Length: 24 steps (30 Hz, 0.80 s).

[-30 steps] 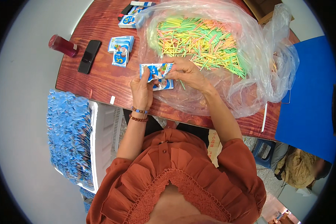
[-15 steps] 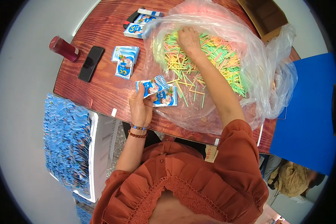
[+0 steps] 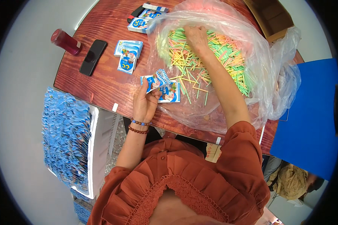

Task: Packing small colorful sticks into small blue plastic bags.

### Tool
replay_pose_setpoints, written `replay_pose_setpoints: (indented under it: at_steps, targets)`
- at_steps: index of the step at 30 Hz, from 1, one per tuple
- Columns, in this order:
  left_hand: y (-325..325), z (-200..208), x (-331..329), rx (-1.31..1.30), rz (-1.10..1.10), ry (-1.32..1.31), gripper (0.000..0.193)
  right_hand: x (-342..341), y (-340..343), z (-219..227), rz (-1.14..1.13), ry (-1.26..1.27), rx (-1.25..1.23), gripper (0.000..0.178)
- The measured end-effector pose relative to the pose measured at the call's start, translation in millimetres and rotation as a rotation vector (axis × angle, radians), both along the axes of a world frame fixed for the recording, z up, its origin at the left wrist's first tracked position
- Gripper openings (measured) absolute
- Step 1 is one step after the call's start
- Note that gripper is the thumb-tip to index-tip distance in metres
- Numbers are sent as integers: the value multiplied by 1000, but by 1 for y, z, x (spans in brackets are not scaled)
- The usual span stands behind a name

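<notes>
Since the earlier frames the right hand [image 3: 194, 37] has left the packet and travelled up the table into the heap of sticks, where it now rests with fingers spread and pressed down among them; whether it has closed on any cannot be told. Largest here is the reddish wooden table [image 3: 101, 86], and on its right half lies a wide clear plastic bag [image 3: 266, 75], opened out flat, holding a pile of thin coloured sticks [image 3: 229, 63] in green, yellow, pink and orange. At the table's left edge, below it, stands a white bin [image 3: 101, 150] beside a mass of blue packets [image 3: 64, 138]. A black phone [image 3: 93, 57] and a dark red bottle [image 3: 66, 42] lie at the far left of the table. Near the front edge the left hand [image 3: 144, 103] pinches a small blue-and-white packet [image 3: 154, 80] between thumb and fingers, with a second packet [image 3: 169, 93] lying just beside it on the plastic.
</notes>
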<state>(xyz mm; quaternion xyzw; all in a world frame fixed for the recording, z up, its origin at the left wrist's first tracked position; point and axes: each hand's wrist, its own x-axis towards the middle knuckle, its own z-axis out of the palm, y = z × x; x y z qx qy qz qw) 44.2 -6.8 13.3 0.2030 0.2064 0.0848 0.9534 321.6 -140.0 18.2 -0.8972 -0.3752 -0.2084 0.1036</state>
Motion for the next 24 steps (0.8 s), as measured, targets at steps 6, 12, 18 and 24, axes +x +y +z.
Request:
replay_pose_setpoints:
  at_steps: [6,12,18,24]
  targets:
    - [-2,-3,-1,33,21,29,23,-6,-13,14,-5,140,94,16]
    - [-9,1,-3,26,5,32,23,3,-24,7,-52,283,57,26]
    - [-7,1,-3,20,15,28,24,0,-33,19,-50,433,366,20]
    - [-19,6,12,50,33,-46,25,-94,-28,71,234,1237,1564,25]
